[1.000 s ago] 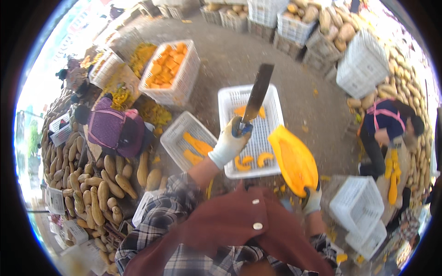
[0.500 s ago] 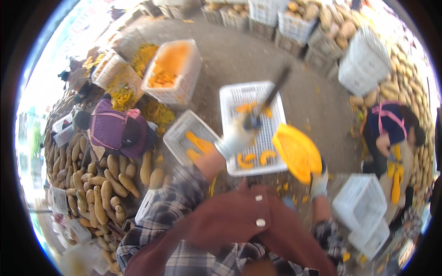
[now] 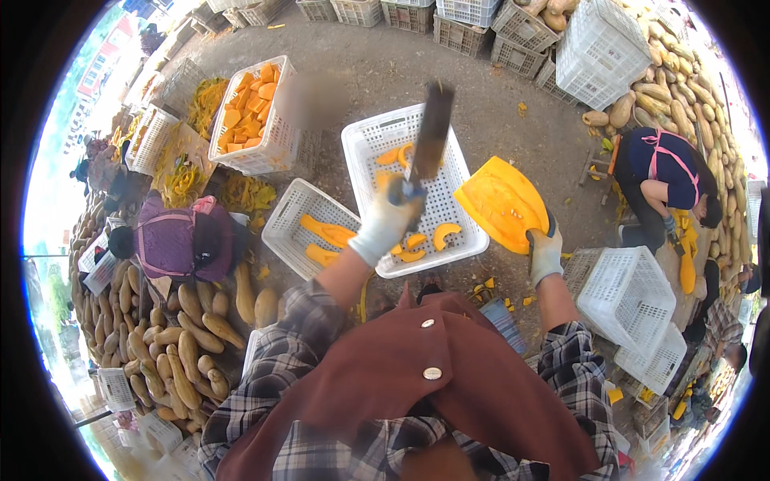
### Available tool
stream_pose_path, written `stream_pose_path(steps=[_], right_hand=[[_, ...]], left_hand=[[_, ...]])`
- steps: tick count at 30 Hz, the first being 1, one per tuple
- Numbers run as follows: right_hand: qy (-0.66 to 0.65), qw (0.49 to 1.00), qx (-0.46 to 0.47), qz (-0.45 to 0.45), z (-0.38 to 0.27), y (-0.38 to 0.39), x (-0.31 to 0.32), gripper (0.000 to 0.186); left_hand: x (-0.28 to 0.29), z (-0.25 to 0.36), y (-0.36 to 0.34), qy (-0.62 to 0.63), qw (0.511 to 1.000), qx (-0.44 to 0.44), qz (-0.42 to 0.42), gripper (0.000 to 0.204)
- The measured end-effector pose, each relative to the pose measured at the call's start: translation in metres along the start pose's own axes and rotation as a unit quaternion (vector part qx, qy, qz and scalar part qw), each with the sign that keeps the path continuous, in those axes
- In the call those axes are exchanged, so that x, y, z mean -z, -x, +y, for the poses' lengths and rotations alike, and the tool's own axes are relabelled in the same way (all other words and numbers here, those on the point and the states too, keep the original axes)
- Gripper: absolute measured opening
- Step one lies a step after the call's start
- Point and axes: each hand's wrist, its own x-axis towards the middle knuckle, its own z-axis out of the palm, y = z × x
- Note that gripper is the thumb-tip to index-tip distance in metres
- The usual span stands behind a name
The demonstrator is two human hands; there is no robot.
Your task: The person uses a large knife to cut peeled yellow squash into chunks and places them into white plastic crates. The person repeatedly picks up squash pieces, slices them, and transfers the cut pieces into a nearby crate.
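Observation:
My left hand [image 3: 391,218], in a white glove, is closed around the handle of a cleaver [image 3: 431,132], whose dark wide blade points up and away, blurred by motion. In my gloved right hand [image 3: 547,250] I grip the near right end of a peeled orange pumpkin half [image 3: 503,204], its hollow cut face turned up. The half leans over the right rim of a white plastic crate [image 3: 468,247]. Inside that crate lie several curved pumpkin slices [image 3: 446,234]. The cleaver is above the crate, apart from the pumpkin.
A smaller crate [image 3: 282,210] with long pumpkin pieces stands at left. Beyond it, a tall crate [image 3: 277,144] is heaped with orange chunks. Co-workers bend at left [image 3: 180,240] and right [image 3: 670,172]. Whole pumpkins [image 3: 172,353] pile at left; stacked crates [image 3: 630,293] stand near right.
The view has shifted, moving the crates and pumpkin in the picture. The cleaver now stands more upright, with its blade broadside. Both hands keep their holds.

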Motion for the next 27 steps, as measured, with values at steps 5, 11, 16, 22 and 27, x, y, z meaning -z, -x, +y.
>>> stream_pose_path(steps=[5,11,16,22,27], right_hand=[[0.199,0.978,0.053,0.016,-0.005,-0.006,-0.023,0.063],[0.077,0.996,-0.041,0.011,-0.019,-0.015,-0.042,0.058],[-0.01,0.999,-0.022,0.041,-0.007,-0.008,-0.05,0.05],[-0.104,0.993,-0.005,0.047,-0.005,0.006,-0.093,0.043],[-0.075,0.996,-0.053,0.022,-0.015,-0.004,-0.09,0.04]], left_hand=[[0.002,0.003,0.005,-0.08,0.94,-0.33,0.002,0.032],[-0.024,-0.067,-0.015,-0.088,0.972,0.205,-0.072,0.04],[-0.001,-0.002,0.005,0.065,0.997,-0.022,0.025,0.03],[-0.02,-0.049,0.033,-0.24,0.946,-0.196,0.091,0.038],[-0.015,-0.08,0.004,0.078,0.96,0.269,0.016,0.032]])
